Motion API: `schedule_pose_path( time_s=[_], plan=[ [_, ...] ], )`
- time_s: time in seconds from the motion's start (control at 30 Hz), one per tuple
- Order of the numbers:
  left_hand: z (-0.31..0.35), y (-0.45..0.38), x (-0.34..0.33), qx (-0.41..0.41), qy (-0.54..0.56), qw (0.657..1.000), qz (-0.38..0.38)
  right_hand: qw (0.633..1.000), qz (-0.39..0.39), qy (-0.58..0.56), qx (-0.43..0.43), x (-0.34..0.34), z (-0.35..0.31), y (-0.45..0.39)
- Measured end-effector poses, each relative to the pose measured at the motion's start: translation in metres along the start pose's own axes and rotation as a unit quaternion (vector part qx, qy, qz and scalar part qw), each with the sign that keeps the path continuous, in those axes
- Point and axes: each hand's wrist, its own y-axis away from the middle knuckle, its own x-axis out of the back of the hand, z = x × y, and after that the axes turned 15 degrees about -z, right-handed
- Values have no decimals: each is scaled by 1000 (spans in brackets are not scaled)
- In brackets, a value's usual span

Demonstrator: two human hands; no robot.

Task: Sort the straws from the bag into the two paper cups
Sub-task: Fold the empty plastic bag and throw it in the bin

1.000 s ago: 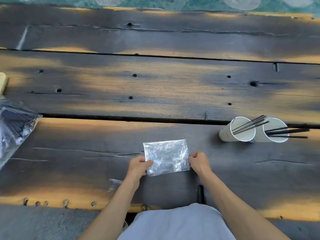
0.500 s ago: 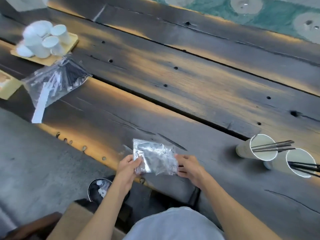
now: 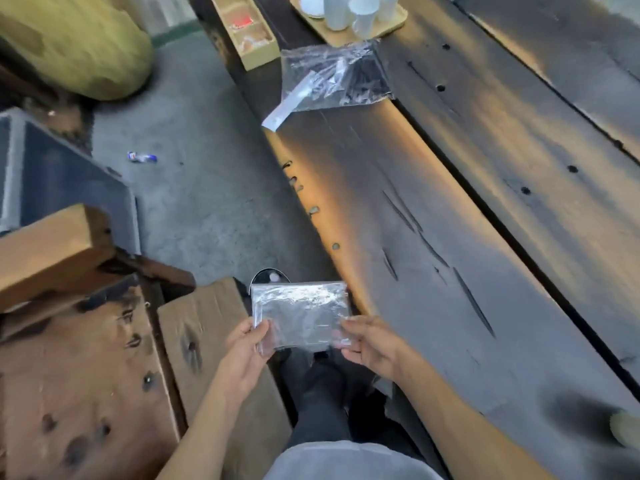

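Where both hands pinch it, the bag blurs.

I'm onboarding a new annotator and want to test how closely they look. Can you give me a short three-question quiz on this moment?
1. True or false: the folded clear bag is pinched by both the left hand and the right hand.
2. Where does the bag of black straws lie?
A. on the floor
B. on the wooden table, near the tray of white cups
C. on the person's lap
3. Fill in: the folded bag is held past the table's near edge, above the person's ____.

Key: 1 true; 2 B; 3 legs (dark trousers).
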Motion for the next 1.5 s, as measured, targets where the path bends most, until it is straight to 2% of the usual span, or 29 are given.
schedule_pose_path(
  time_s=[0.1,0.2,0.3,0.43,0.63,0.8,1.0,1.2,1.37,1.5],
  plan=[
    [1,0,40,-3,-55,998,41,994,55,98,12,-28,-7,-25],
    [-2,-11,71,19,-77,995,64,980,78,184,9,-45,-14,-51],
    [-8,-28,95,70,-62,995,45,960,89,266,-14,-49,-18,-81],
    [-24,-58,120,130,-23,991,14,954,120,274,-30,-42,-20,-123],
    [-71,-117,141,135,65,986,77,950,152,264,-63,-20,-22,-200],
    [-120,-167,148,163,107,978,73,936,180,292,-72,7,-13,-280],
    [-168,-228,168,173,250,947,107,916,192,343,-78,29,8,-374],
    [-206,-286,187,156,355,906,171,875,192,437,-81,48,25,-458],
    [-230,-323,189,152,435,864,204,849,180,487,-95,59,34,-505],
    [-234,-344,193,143,461,846,227,839,178,506,-94,62,36,-522]
  ],
)
